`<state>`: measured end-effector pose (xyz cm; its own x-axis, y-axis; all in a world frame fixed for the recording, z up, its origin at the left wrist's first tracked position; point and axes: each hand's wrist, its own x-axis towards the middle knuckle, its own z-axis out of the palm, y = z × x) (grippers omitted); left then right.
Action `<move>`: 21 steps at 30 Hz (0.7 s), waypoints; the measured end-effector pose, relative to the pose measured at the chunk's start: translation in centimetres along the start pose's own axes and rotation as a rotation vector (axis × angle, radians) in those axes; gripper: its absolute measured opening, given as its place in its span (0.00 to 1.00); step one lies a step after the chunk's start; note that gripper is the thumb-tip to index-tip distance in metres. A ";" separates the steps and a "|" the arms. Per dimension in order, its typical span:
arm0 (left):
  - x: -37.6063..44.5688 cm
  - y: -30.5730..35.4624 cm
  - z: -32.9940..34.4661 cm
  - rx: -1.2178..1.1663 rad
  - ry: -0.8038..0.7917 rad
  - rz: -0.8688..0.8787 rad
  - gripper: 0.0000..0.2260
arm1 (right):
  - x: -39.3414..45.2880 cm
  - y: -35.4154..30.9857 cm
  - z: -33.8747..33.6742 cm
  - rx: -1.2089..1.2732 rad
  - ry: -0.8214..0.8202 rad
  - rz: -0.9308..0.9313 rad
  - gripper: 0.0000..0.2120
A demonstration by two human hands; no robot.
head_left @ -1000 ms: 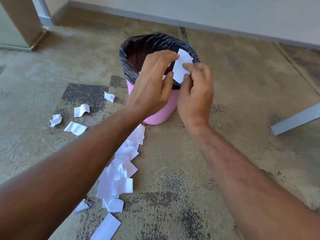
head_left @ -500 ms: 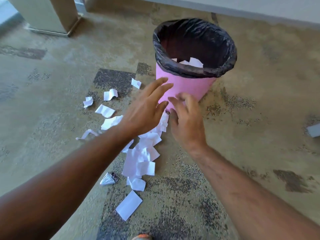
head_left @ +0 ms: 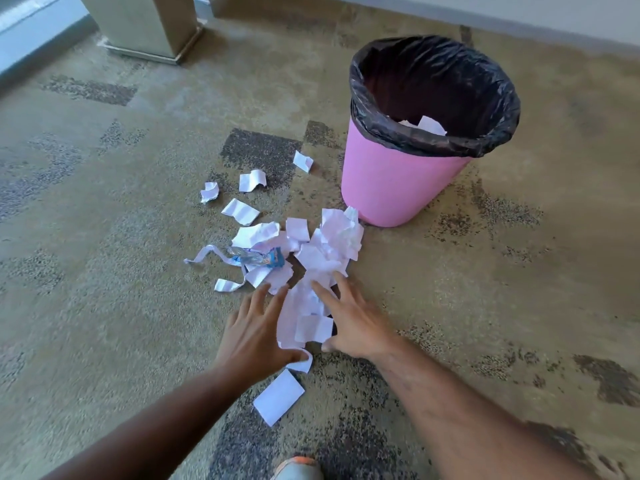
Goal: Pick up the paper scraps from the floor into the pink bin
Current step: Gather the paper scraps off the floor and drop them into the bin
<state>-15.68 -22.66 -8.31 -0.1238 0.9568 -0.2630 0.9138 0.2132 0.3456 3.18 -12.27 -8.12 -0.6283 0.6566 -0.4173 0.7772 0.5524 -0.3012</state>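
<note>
A pink bin with a black liner stands upright on the carpet at upper right, with a few white scraps inside. A heap of white paper scraps runs from the bin's base toward me. My left hand and my right hand lie flat on the floor on either side of the heap's near end, fingers spread, touching the scraps between them. Neither hand has closed on anything. One flat scrap lies just below my left hand.
Loose scraps are scattered left of the heap, and a blue-and-clear plastic wrapper lies among them. A pillar base stands at the far left, a wall along the top. My shoe tip shows at the bottom edge.
Both hands released a scrap into the bin, then dropped away from it to the floor and spread around the near end of the heap. The view tilted down and left.
</note>
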 end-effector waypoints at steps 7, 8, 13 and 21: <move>0.2 0.3 3.7 0.061 -0.116 -0.031 0.63 | 0.5 -0.7 1.5 -0.027 0.060 0.000 0.50; 0.3 0.2 3.9 0.025 -0.091 -0.010 0.61 | 0.5 -0.7 1.7 0.001 0.100 0.002 0.46; 0.3 -0.1 5.1 -0.141 0.064 0.160 0.45 | 0.5 -1.0 2.9 0.125 0.250 -0.006 0.25; 1.9 0.0 4.2 -0.350 0.191 0.046 0.26 | 0.5 -1.6 3.1 0.277 0.366 0.073 0.20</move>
<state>-14.27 -21.63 -12.56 -0.1854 0.9794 -0.0796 0.7373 0.1922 0.6476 1.74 -14.43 -10.45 -0.5033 0.8541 -0.1309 0.7679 0.3727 -0.5209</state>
